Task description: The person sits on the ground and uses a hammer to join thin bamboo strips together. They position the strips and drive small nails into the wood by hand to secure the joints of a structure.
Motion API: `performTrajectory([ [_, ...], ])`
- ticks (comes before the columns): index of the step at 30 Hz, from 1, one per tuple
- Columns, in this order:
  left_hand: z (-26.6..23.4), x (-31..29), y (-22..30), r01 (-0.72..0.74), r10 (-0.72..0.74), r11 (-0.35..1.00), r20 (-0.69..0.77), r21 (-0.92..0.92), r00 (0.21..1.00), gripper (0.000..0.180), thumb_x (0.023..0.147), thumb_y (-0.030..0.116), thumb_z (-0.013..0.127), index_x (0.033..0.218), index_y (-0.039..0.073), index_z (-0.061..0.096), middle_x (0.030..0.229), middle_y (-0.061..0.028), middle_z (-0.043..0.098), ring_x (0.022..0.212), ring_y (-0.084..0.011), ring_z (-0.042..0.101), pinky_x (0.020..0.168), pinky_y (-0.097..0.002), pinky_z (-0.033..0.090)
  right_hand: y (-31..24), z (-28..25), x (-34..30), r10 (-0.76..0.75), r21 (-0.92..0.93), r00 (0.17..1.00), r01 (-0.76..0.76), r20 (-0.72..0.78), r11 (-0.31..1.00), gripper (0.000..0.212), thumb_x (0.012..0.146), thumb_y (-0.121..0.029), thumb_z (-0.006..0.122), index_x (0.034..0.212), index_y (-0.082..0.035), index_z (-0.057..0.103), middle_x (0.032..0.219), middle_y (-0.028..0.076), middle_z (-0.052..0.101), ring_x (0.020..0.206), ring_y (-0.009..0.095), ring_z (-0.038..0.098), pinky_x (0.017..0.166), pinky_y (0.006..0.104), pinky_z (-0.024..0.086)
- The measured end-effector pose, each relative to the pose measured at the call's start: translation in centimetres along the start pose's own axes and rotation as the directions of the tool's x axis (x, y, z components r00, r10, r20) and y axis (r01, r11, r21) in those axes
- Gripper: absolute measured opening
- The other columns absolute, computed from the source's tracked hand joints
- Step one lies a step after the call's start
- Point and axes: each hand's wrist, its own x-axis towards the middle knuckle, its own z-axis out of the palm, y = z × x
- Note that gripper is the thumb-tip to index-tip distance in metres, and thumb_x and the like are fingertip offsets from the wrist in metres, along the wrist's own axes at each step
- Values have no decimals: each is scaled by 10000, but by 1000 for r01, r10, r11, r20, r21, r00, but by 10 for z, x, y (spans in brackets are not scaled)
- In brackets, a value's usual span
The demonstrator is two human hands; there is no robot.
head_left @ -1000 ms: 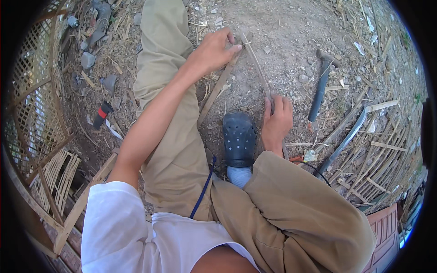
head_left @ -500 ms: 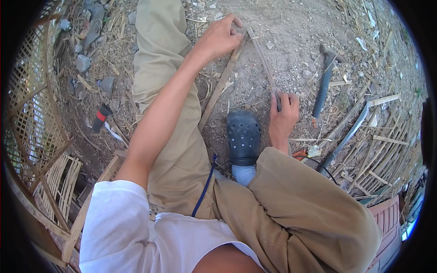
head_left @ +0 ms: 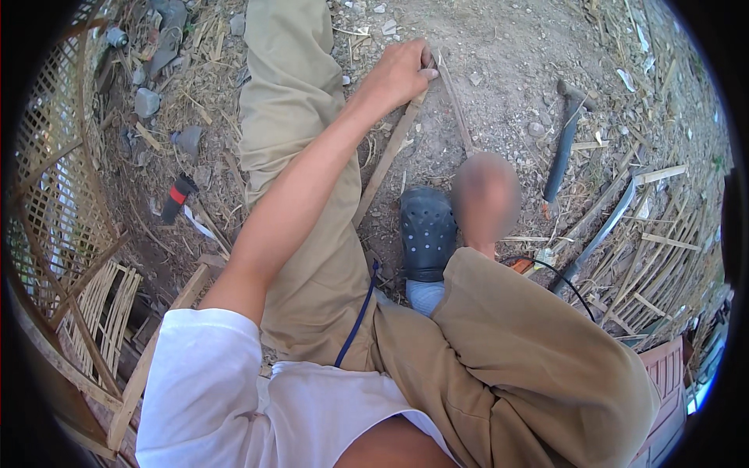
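Observation:
At the far side of the ground in front of me, my left hand (head_left: pixel 402 74) is closed on the upper end of a flat wooden strip (head_left: pixel 388 156). The strip slants down beside my outstretched leg. My right hand (head_left: pixel 485 196) is blurred over, so its fingers do not show clearly. A long thin blade (head_left: pixel 456 101), greyish-brown, runs from this hand toward the left hand. Its tip lies close to the strip's upper end, and I cannot tell whether they touch. Right beside my right hand is the dark perforated clog (head_left: pixel 428 234) on my foot.
To the right lie a hammer (head_left: pixel 566 144) with a dark handle and a long curved machete (head_left: pixel 601 234). Split bamboo slats (head_left: pixel 663 249) spread beyond them. At left are a black-and-red handle (head_left: pixel 179 199), a woven lattice (head_left: pixel 58 156) and a wooden frame (head_left: pixel 148 363).
Both hands and the blade appear slightly lower and farther right, as does much of the scene. The left hand has turned a little over the strip's end.

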Motion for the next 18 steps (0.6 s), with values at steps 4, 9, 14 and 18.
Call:
performTrajectory([
  [4,-1,-1,1,3,-9,998,106,59,994,263,852,202,833,869,-17,688,783,-194,689,740,-338,674,693,-460,502,1,-1,-2,18,12,1000,-18,-3,1000,202,920,-60,774,1114,-34,726,971,125,603,869,315,627,748,426,524],
  [9,-5,-2,4,27,-32,998,113,51,993,258,842,207,836,816,-12,702,701,-187,670,679,-325,669,648,-463,492,-3,-5,-2,24,12,1000,-24,11,1000,191,922,-62,773,1106,-33,727,961,126,599,855,313,627,732,426,523],
  [14,-9,-3,13,140,-156,985,180,96,971,256,811,197,848,784,-28,729,774,-239,723,816,-390,743,759,-470,572,-4,-4,-9,55,0,998,-55,16,998,193,918,-64,778,1102,-37,729,941,122,596,836,312,626,716,426,523],
  [18,-9,-3,12,144,-173,980,223,138,959,301,813,237,842,789,-41,728,722,-222,710,722,-331,723,687,-450,546,-3,-4,-16,52,-13,998,-52,17,999,195,916,-63,781,1103,-42,732,931,118,597,829,306,628,707,420,524],
])
